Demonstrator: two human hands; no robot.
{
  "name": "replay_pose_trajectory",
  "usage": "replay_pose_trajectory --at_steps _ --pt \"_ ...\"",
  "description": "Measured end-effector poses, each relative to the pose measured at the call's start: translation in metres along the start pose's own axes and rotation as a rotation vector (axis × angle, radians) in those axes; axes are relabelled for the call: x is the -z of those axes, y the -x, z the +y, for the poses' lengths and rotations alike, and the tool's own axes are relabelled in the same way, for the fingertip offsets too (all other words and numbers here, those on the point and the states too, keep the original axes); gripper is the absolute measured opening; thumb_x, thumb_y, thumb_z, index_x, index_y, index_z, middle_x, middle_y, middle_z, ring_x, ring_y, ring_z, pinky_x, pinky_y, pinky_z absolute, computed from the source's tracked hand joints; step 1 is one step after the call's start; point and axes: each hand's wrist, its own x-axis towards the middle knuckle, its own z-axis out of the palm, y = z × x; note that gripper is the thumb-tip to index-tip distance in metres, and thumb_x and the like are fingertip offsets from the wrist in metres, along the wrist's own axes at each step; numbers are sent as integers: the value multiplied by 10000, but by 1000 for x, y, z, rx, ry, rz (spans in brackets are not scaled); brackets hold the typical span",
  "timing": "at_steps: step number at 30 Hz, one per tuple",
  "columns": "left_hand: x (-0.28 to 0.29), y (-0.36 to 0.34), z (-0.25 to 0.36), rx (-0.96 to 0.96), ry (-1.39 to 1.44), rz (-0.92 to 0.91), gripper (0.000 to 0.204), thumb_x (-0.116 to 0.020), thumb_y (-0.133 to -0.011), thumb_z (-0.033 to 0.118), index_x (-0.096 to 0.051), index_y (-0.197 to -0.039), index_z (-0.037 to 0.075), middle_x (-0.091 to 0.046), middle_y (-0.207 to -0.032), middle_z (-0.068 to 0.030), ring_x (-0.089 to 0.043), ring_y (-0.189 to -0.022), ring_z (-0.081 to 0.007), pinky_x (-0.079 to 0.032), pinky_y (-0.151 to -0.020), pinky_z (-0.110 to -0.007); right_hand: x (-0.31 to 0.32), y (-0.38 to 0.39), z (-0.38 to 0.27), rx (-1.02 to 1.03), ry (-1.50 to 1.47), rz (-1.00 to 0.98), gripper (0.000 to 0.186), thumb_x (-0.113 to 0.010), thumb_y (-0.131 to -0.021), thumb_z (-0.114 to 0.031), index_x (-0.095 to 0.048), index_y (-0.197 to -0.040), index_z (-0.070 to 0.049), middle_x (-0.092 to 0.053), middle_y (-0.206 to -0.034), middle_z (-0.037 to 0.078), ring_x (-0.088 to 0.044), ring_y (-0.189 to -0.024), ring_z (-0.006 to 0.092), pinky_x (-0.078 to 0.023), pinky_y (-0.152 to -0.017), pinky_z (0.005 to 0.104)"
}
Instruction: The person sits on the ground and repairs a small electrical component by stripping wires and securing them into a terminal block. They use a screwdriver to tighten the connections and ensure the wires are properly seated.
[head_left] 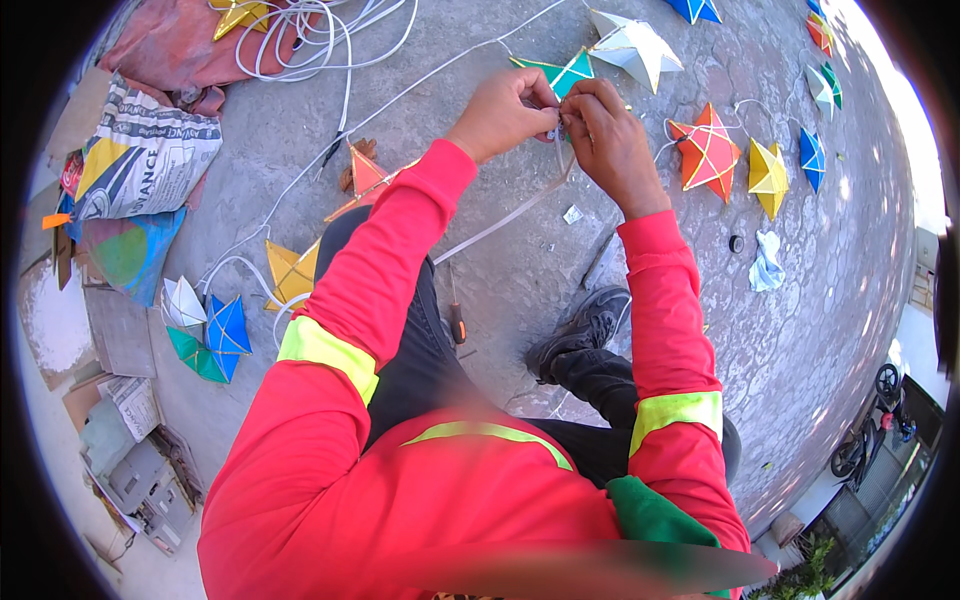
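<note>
While the left grip (512, 118) and right grip (608, 142) pinched the white cable (510, 217) between them, on the near side of the green star (572, 74), small, steady movements seemed best, its trailing slack kept untwisted; the exact contact was hidden.

White cord (510, 217); gold-lined red star (706, 153); red sleeves (665, 300) with lime bands (680, 413)
</note>
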Motion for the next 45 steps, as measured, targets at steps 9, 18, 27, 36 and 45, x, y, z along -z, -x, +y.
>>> replay_pose_trajectory --at_steps 9,18,27,36,45 --pt "-2 0 6 -52 33 -6 126 -694 -875 4 -616 -972 -16 -686 -945 -92 -707 -854 -150 -629 -742 -299 3 -2 -2 -61 47 3 114 -614 -880 -86 -629 -992 -72 -626 -1130 88 -670 -963 329 -584 -792 431" --pt "-27 7 -1 -79 179 208 174 -676 -909 28 -670 -1075 -25 -708 -1014 -97 -701 -890 -132 -608 -774 -295 -6 -4 -10 -85 162 164 87 -679 -903 -46 -661 -971 5 -626 -1102 100 -710 -828 246 -601 -715 347" --pt "-19 8 -5 -103 -47 165 210 -677 -918 49 -692 -1112 -30 -732 -1009 -77 -704 -876 -116 -590 -796 -272 -1 -3 -5 16 182 121 90 -705 -894 -41 -668 -965 0 -632 -1102 103 -714 -836 231 -599 -715 332" --pt "-15 2 -11 -77 173 134 230 -689 -927 49 -663 -1139 -36 -715 -1046 -103 -712 -911 -146 -607 -799 -291 -4 3 10 -96 -89 173 140 -726 -886 -13 -703 -1023 6 -648 -1118 91 -717 -871 206 -615 -766 313" --pt "-9 2 -6 -5 298 58 245 -665 -954 40 -634 -1180 -48 -699 -1073 -110 -709 -953 -162 -635 -829 -332 -5 3 14 -167 -138 212 97 -702 -870 -127 -725 -945 -70 -663 -1086 80 -696 -907 309 -571 -766 400"
